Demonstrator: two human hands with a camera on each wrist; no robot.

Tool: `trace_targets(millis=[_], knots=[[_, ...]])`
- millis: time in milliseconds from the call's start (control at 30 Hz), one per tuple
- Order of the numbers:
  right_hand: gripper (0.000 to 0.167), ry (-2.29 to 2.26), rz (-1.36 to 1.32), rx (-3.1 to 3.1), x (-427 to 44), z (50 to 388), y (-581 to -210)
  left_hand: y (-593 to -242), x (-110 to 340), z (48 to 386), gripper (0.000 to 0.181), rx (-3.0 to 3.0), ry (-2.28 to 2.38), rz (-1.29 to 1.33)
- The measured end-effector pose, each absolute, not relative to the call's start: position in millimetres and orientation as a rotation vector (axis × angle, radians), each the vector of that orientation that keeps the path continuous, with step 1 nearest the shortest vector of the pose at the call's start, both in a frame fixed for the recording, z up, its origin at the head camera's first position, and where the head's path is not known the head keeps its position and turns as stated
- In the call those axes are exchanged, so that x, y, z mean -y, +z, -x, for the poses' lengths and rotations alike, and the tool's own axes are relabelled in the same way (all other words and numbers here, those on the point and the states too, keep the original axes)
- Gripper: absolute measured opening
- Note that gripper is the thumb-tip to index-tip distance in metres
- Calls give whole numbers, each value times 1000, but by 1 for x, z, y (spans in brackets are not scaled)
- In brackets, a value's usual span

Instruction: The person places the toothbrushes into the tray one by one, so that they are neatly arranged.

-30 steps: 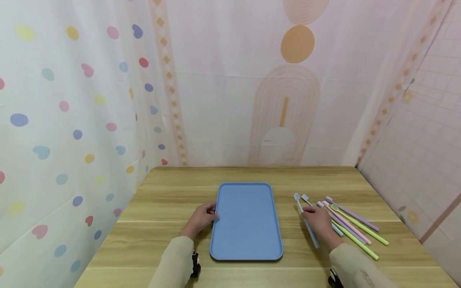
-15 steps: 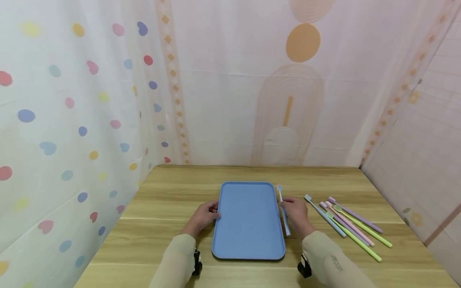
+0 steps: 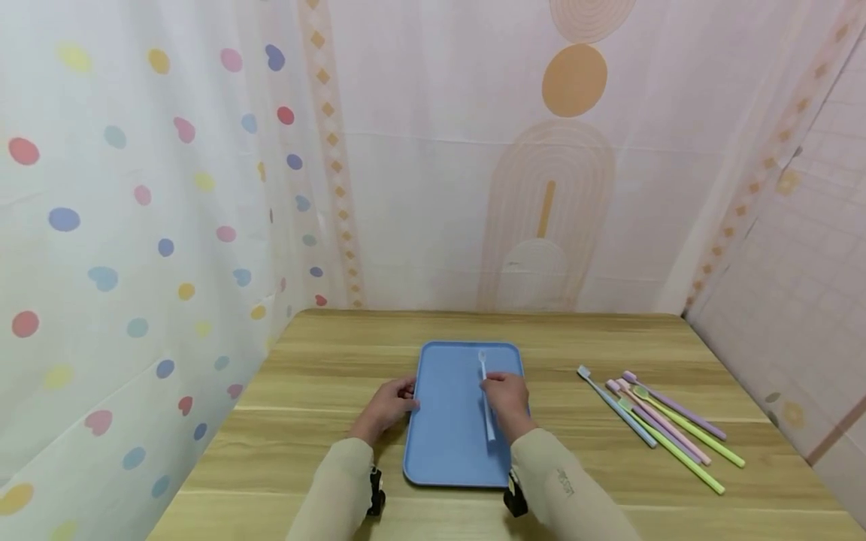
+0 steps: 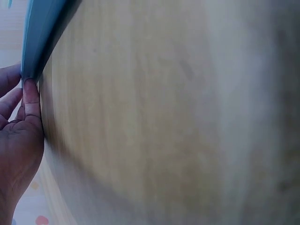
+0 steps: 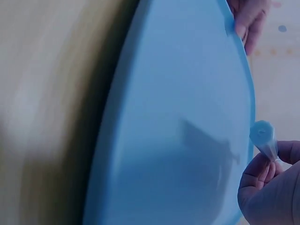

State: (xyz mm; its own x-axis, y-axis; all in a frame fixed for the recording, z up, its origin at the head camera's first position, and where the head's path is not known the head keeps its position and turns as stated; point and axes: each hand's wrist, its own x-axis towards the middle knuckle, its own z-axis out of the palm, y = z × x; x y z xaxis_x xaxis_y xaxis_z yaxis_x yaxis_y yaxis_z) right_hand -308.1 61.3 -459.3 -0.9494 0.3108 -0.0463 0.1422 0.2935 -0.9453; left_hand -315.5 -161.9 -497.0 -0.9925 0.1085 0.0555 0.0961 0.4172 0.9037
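Observation:
A blue rectangular tray (image 3: 446,443) lies on the wooden table in the head view. My left hand (image 3: 390,406) pinches its left rim; the left wrist view has the thumb (image 4: 32,101) against the tray's edge (image 4: 40,37). Over the tray's right half, my right hand (image 3: 507,398) pinches a pale blue toothbrush (image 3: 489,417) by its handle, head pointing away from me. Seen from the right wrist, the toothbrush's handle end (image 5: 262,133) sticks out of the right hand (image 5: 274,187) above the tray (image 5: 178,84). Whether the toothbrush touches the tray, I cannot tell.
To the right of the tray, several toothbrushes lie loosely fanned: a blue one (image 3: 619,409) nearest the tray, then green, purple, pink and yellow-green ones (image 3: 697,430). Patterned curtains (image 3: 419,188) hang behind the table (image 3: 325,353) and along its sides.
My right hand has carried the pale blue toothbrush leftward, from beside the other toothbrushes to over the tray. The left hand stays at the tray's left rim. The view has shifted slightly.

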Motion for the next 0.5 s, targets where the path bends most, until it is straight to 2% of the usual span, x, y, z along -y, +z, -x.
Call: trace_targets(millis=[500], knots=[[18,1680,417,2454,-6,301,-472,-494,161,313,51,-2657,1642,-192]])
